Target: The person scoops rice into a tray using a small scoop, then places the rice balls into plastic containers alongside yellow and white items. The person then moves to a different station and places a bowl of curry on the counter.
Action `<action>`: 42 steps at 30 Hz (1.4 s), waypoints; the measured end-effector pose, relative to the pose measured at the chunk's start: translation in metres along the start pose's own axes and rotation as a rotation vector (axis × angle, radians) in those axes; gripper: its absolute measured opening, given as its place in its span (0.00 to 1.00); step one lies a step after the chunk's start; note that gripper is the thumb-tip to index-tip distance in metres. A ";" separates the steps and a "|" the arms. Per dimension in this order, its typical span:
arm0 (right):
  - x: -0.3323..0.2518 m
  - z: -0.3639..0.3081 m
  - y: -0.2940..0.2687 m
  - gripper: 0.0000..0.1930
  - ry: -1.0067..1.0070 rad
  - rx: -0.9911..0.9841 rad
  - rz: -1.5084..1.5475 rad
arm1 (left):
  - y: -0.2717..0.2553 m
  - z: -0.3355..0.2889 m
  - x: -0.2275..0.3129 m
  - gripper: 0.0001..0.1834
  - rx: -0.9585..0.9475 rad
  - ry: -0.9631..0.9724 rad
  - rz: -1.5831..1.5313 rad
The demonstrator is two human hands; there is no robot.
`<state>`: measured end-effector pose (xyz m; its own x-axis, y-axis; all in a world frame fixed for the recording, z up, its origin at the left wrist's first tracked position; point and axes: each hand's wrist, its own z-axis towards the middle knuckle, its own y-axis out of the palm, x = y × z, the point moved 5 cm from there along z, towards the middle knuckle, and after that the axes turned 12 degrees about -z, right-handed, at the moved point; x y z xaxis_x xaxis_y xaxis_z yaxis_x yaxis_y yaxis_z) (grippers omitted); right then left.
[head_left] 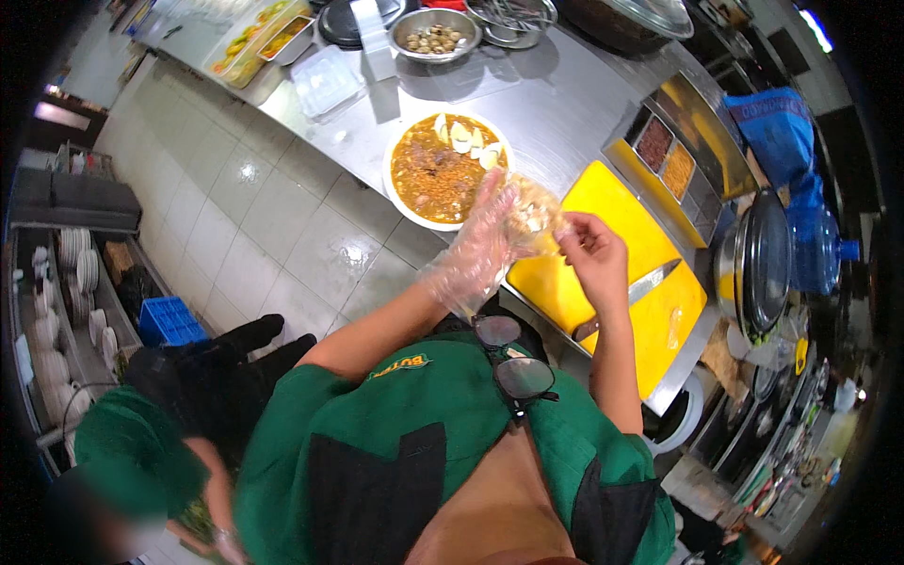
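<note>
My left hand [482,231], in a clear plastic glove, is closed around a small clear plastic bag [535,209] of pale brown, crumbly bits. My bare right hand [595,247] pinches the bag's right edge. Just beyond my left hand, near the table edge, sits a round white dish [389,168] of orange-brown saucy food. Boiled egg slices [461,138] lie on its far side, with darker bits in the middle. Below the right hand, a knife [653,280] lies across a yellow cutting board [603,202], its handle partly hidden by my forearm.
A metal holder [702,155] with food compartments stands right of the board. Farther back are a bowl of small eggs [435,40], a clear plastic container [325,83] and a tub of cut vegetables [247,52]. Another person [141,443] in green is at lower left.
</note>
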<state>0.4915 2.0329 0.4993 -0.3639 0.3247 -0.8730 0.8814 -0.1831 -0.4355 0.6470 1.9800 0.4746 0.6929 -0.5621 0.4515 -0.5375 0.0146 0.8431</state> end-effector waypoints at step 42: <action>0.059 -0.082 -0.125 0.21 -0.279 0.219 0.883 | -0.293 -0.051 0.181 0.38 0.434 0.577 0.725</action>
<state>0.3845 2.1514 0.5199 0.3231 -0.2425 -0.9147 0.8064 -0.4354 0.4003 0.9544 1.9158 0.3246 0.1963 -0.0512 0.9792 -0.9675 -0.1723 0.1849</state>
